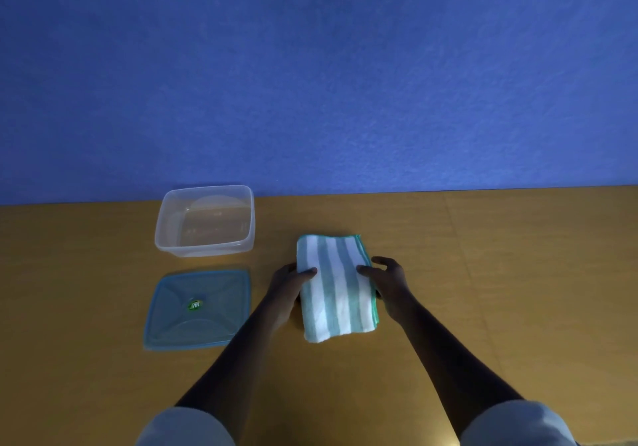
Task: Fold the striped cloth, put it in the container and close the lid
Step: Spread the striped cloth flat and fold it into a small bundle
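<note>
Blue wall behind, ochre tabletop (483, 273) in front, dim light. Fingers (374, 270) of right hand (388, 285) laid over right long edge of striped cloth (336, 288), thumb on top face, remaining digits curled at the green-trimmed side; pinched on the cloth's edge, by the look of it. Fingers (305, 273) of left hand (286, 288) likewise on left long edge, thumb on top, others tucked out of sight beside or below; clamped on cloth too, though underside contact cannot be confirmed. Cloth folded to a compact upright rectangle of several layers, flat on tabletop, roughly midway between left and right edges and nearer the back edge than the front. Forearms running back toward front edge, pale sleeves (183, 428) at bottom corners.

Container (205, 221), clear, open and holding nothing, close to back edge, left of cloth and apart from it. Lid (198, 309), blue translucent, green sticker at centre, flat on tabletop just in front of container, not touching it.

Assessment: folding judged complete or nearly so; step in hand is the pick-up for transfer. Next move calls for lifting with both edges held so layers do not splay, carrying left and back, and lowering inside container walls. Cloth length close to container span, so possible need to align or press down. Lid not yet fitted.
</note>
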`<move>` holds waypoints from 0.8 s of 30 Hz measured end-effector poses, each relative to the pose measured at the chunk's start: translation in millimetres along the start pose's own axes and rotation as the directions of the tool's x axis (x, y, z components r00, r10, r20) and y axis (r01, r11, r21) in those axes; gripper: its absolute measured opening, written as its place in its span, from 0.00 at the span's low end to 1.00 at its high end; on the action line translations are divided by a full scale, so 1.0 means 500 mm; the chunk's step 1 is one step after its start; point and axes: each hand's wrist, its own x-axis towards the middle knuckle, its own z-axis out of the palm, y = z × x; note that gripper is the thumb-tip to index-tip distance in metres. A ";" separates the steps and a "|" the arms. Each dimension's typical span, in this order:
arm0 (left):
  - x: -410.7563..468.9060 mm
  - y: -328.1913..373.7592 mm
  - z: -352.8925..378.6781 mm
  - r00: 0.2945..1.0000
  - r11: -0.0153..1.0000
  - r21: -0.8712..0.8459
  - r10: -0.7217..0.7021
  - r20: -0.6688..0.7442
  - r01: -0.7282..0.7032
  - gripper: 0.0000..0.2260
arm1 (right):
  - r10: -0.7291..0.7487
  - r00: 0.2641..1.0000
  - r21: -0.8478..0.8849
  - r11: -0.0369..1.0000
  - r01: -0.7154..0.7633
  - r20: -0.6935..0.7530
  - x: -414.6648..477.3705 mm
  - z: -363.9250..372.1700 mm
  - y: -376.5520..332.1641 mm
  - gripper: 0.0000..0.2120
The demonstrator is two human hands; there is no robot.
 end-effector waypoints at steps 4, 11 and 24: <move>0.003 0.045 -0.027 0.998 0.997 0.048 0.058 0.032 -0.059 0.20 | -0.028 0.999 0.084 0.996 0.025 0.038 -0.007 -0.004 -0.042 0.27; 0.000 0.169 -0.036 0.945 0.939 0.108 0.328 0.014 -0.328 0.07 | -0.184 0.982 0.209 0.963 0.171 0.045 -0.016 0.015 -0.142 0.21; -0.033 0.018 -0.045 0.930 0.907 0.245 0.364 -0.047 -0.342 0.18 | -0.232 0.970 0.114 0.968 0.223 0.076 -0.041 0.007 -0.024 0.21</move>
